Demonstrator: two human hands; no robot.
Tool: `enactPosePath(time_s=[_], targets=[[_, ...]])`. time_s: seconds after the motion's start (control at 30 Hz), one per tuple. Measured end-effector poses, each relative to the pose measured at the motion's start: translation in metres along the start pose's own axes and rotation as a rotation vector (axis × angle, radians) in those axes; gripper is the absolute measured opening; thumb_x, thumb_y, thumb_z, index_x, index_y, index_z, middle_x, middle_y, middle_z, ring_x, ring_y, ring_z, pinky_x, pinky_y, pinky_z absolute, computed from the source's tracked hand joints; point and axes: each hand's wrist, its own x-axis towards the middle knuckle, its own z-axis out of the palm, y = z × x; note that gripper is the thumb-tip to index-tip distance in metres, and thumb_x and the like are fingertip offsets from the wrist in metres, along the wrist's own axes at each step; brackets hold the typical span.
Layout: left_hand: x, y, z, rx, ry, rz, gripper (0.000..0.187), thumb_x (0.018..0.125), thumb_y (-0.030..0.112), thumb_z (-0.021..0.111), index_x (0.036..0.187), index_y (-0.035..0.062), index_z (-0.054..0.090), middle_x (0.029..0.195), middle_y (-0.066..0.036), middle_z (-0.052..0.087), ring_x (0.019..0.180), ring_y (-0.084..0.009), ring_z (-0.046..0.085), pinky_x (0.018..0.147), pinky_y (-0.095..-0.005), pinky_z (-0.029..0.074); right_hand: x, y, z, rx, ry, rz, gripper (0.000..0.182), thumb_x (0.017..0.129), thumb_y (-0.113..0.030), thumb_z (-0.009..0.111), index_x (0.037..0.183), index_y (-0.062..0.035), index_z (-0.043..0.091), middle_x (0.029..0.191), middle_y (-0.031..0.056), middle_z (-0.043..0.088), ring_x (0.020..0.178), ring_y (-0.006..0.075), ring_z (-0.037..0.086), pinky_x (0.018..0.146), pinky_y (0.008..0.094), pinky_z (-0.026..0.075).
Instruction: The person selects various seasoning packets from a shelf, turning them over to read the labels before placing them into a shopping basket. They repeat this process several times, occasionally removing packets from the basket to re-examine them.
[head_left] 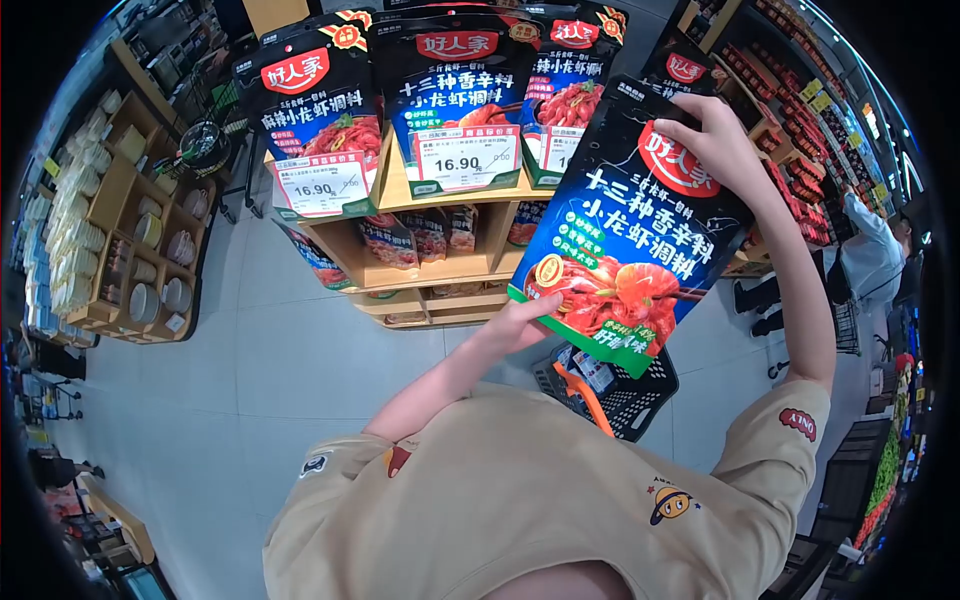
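Wooden display stand (495,235) stocked with seasoning pouches (452,75), crayfish-seasoning pouch (640,225) front-right of it, left hand (522,322) pinching pouch's lower corner, right hand (715,145) gripping its top, shopping basket (645,402) holding packaged goods, tiled floor (250,385) beneath stand.

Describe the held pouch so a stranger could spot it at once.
Find the wooden display stand, topped with pouches behind price cards. At its right side in the picture, the left hand and right hand hold a tilted black-and-blue pouch. Unlike those front-row neighbours, no price card covers it.
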Motion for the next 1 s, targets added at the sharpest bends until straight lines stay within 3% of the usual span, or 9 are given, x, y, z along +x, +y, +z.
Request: enactPosePath(time_s=[0.07,0.2,0.27,0.33,0.4,0.47,0.67,0.87,1.0], targets=[[-0.005,0.000,0.005,0.035,0.044,-0.001,0.056,0.080,0.011,0.052,0.128,0.0029,0.023,0.128,-0.015,0.035,0.115,-0.0274,0.039,0.096,-0.0417,0.034,-0.001,0.011,0.010,0.071,-0.119,0.077,0.048,0.072,-0.029,0.063,0.101,0.0076,0.054,0.095,0.0211,0.058,0.090,0.0271,0.057,0.078,0.0322,0.043],[-0.011,-0.004,0.004,0.082,0.126,-0.017,0.055,0.079,0.009,0.052,0.127,0.0019,0.025,0.125,-0.016,0.036,0.114,-0.0266,0.041,0.095,-0.0407,0.036,-0.005,0.022,0.023,0.106,-0.130,0.113,0.048,0.073,-0.031,0.062,0.100,0.0083,0.054,0.093,0.0211,0.058,0.089,0.0275,0.057,0.078,0.0322,0.043],[-0.010,-0.005,0.006,0.104,0.111,-0.009,0.055,0.079,0.008,0.052,0.126,0.0020,0.025,0.125,-0.016,0.037,0.113,-0.0263,0.041,0.094,-0.0403,0.036,-0.006,0.029,0.025,0.133,-0.123,0.064,0.046,0.074,-0.032,0.060,0.097,0.0078,0.055,0.087,0.0200,0.059,0.083,0.0260,0.058,0.074,0.0316,0.044],[-0.011,-0.008,0.004,0.135,0.128,-0.021,0.055,0.078,0.009,0.053,0.126,0.0020,0.026,0.124,-0.016,0.038,0.113,-0.0262,0.042,0.094,-0.0403,0.036,-0.008,0.026,0.025,0.135,-0.055,0.010,0.039,0.075,-0.030,0.059,0.089,0.0058,0.057,0.072,0.0149,0.059,0.064,0.0205,0.057,0.061,0.0307,0.044],[-0.011,-0.010,0.004,0.147,0.113,-0.046,0.056,0.078,0.011,0.054,0.126,0.0029,0.027,0.124,-0.015,0.039,0.112,-0.0255,0.042,0.093,-0.0399,0.036,-0.010,0.023,0.023,0.173,-0.083,0.011,0.036,0.076,-0.028,0.059,0.087,0.0054,0.058,0.071,0.0136,0.059,0.064,0.0193,0.058,0.061,0.0296,0.044],[-0.013,-0.012,0.006,0.200,0.131,-0.044,0.057,0.078,0.012,0.055,0.126,0.0036,0.027,0.124,-0.014,0.039,0.112,-0.0249,0.043,0.093,-0.0393,0.036,-0.011,0.022,0.020,0.141,-0.137,0.029,0.038,0.076,-0.030,0.060,0.089,0.0053,0.055,0.079,0.0111,0.059,0.073,0.0142,0.057,0.069,0.0266,0.045],[-0.016,-0.018,0.006,0.266,0.150,0.012,0.055,0.079,0.012,0.053,0.126,0.0033,0.027,0.124,-0.013,0.040,0.112,-0.0245,0.043,0.093,-0.0386,0.036,-0.007,0.026,0.024,0.153,-0.144,0.038,0.037,0.076,-0.031,0.061,0.090,0.0031,0.056,0.078,0.0105,0.059,0.069,0.0141,0.058,0.066,0.0266,0.046],[-0.020,-0.017,0.008,0.255,0.148,0.054,0.052,0.080,0.010,0.052,0.126,0.0025,0.028,0.123,-0.013,0.040,0.112,-0.0243,0.043,0.092,-0.0382,0.037,-0.006,0.039,0.046,0.067,0.110,-0.031,0.047,0.075,-0.035,0.061,0.101,0.0031,0.055,0.086,0.0136,0.061,0.076,0.0190,0.061,0.073,0.0262,0.048],[-0.022,-0.017,0.012,0.239,0.175,0.053,0.050,0.079,0.008,0.053,0.123,0.0029,0.031,0.120,-0.012,0.043,0.109,-0.0223,0.045,0.090,-0.0362,0.039,-0.003,0.025,0.035,0.148,-0.071,0.023,0.044,0.076,-0.034,0.061,0.099,0.0025,0.056,0.083,0.0118,0.061,0.075,0.0164,0.061,0.070,0.0253,0.048]])
